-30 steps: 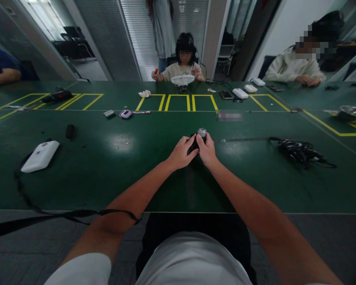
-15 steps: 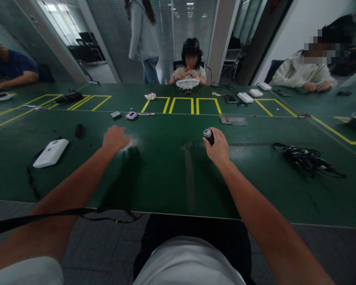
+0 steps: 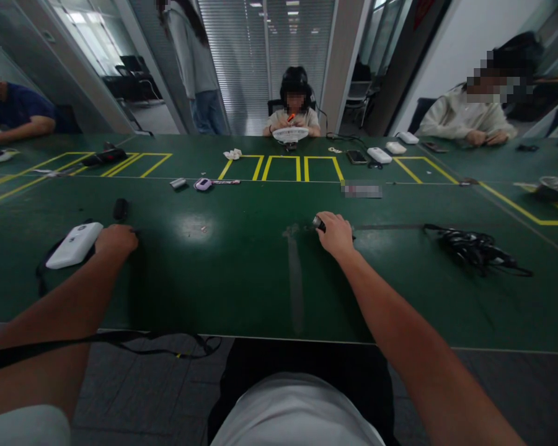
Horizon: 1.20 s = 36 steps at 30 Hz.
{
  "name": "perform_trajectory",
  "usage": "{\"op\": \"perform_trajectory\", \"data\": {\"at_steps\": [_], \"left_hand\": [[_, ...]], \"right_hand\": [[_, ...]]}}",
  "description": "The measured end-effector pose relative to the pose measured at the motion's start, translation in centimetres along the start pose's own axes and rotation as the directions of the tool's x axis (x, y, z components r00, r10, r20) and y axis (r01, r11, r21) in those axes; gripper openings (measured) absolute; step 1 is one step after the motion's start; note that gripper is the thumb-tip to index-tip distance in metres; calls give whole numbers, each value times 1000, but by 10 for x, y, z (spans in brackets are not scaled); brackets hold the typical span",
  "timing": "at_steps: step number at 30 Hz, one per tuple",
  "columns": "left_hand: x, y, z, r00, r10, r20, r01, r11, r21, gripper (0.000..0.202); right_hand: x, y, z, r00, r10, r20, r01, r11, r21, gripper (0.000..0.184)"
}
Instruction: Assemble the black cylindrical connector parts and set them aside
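My right hand [image 3: 336, 232] is wrapped round a small black cylinder with a silver end [image 3: 319, 223], low over the green table. Most of the cylinder is hidden by the fingers. At the left, my left hand [image 3: 115, 240] is down at the tabletop with its fingers curled together. A tiny dark thing [image 3: 136, 233] shows at those fingertips, too small to name. Just beyond this hand lies a short black cylinder [image 3: 120, 209]. A white box-shaped device [image 3: 75, 246] with a black strap sits right beside the left wrist.
A bundle of black cables [image 3: 478, 249] lies to the right on the green table [image 3: 242, 266]. Farther back are a purple round item [image 3: 203, 184], a small grey piece [image 3: 178, 183] and yellow tape outlines [image 3: 283, 158]. Other people sit across the table, one holding an orange item [image 3: 291, 117].
My left hand has moved left and toward me, from spread fingers to curled ones beside the white device. The right hand has lowered slightly, and the cylinder in it has tilted.
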State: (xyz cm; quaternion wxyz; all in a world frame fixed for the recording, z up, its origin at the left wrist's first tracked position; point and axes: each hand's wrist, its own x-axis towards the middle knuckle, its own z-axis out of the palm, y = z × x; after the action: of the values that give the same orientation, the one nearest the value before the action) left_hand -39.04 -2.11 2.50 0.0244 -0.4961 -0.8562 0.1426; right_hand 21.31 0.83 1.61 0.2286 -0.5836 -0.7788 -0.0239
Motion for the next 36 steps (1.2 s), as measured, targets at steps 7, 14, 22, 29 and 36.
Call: {"op": "perform_trajectory", "data": {"at_steps": [7, 14, 22, 29, 36], "left_hand": [[-6, 5, -3, 998, -19, -67, 18, 1000, -12, 48], [-6, 10, -10, 998, -5, -69, -1, 996, -92, 37], [-49, 164, -57, 880, 247, -406, -404, 838, -366, 30], [-139, 322, -86, 615, 508, -603, -788, 433, -439, 16], [-168, 348, -68, 583, 538, -609, -811, 333, -482, 12]], "right_hand": [[-1, 3, 5, 1000, -19, -13, 20, 999, 37, 38], [-1, 2, 7, 1000, -20, -12, 20, 998, 59, 37], [1, -2, 7, 1000, -19, 18, 19, 999, 33, 38], [1, 3, 3, 995, -78, 63, 76, 997, 27, 41], [-4, 6, 1, 989, -140, 56, 135, 987, 89, 40]]}}
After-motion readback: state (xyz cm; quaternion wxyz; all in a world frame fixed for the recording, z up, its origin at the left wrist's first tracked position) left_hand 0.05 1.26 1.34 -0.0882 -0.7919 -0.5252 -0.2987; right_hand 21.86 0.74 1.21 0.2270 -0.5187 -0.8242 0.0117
